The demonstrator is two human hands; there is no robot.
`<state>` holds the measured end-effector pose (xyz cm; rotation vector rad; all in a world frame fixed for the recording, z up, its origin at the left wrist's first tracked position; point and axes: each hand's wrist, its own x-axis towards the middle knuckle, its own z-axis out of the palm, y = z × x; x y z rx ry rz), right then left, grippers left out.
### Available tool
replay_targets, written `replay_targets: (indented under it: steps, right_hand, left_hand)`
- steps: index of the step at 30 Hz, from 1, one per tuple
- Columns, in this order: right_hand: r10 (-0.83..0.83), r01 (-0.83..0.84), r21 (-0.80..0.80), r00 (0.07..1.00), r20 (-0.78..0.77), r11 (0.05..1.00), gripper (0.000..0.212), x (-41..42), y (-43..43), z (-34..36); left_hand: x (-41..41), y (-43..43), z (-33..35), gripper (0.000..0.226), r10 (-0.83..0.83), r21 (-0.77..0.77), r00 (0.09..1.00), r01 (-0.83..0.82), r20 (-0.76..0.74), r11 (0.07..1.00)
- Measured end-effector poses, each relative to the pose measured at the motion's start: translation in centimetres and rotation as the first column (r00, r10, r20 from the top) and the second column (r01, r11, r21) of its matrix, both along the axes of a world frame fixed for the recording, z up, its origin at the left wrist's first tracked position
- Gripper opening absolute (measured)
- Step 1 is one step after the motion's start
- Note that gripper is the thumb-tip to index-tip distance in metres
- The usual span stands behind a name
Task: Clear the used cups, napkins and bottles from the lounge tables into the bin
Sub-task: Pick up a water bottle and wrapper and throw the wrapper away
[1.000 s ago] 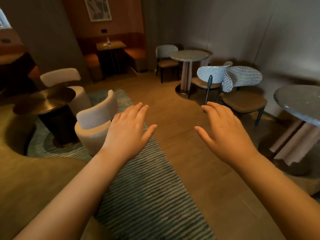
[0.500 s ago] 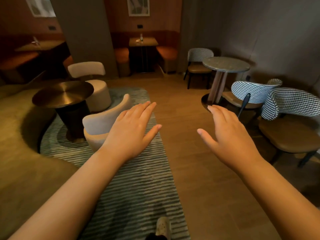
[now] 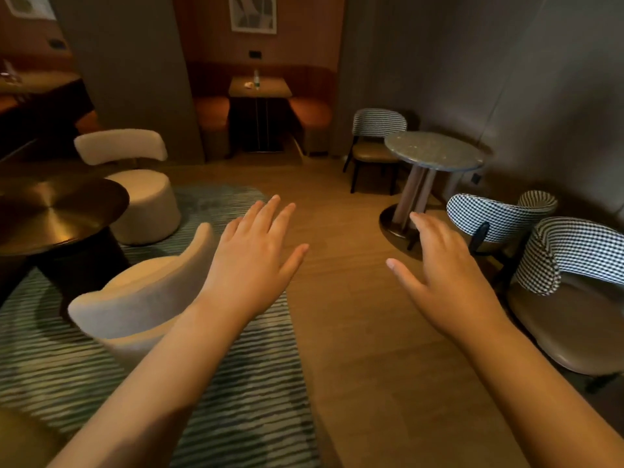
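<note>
Two empty, flat hands; one far bottle

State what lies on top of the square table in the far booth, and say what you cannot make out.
On the square table stands an upright bottle, with a small pale crumpled thing beside it, perhaps a napkin. It is too small to identify. Nothing covers the tabletop.

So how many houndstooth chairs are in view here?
3: one behind the round stone table at, and two nearer by the right wall at and. More may sit off-frame.
</note>
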<state>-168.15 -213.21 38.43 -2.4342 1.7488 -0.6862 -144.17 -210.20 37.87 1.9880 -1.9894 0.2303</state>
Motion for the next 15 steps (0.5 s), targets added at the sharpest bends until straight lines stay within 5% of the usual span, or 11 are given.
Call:
replay_targets:
  steps: [6,15]
  right_hand:
    - [0.008,-0.039,0.132,0.973,0.231,0.991,0.072,0.8,-12.0,-1.1]
    - [0.066,-0.099,0.119,0.964,0.257,0.988,0.07,0.3,-36.4,-0.6]
  left_hand:
    - [-0.7,-12.8,0.0,0.067,-0.087,0.001,0.996,0.087,-0.03,0.996]
    - [-1.0,-34.1,1.6,0.062,-0.046,-0.051,0.996,0.042,-0.076,0.998]
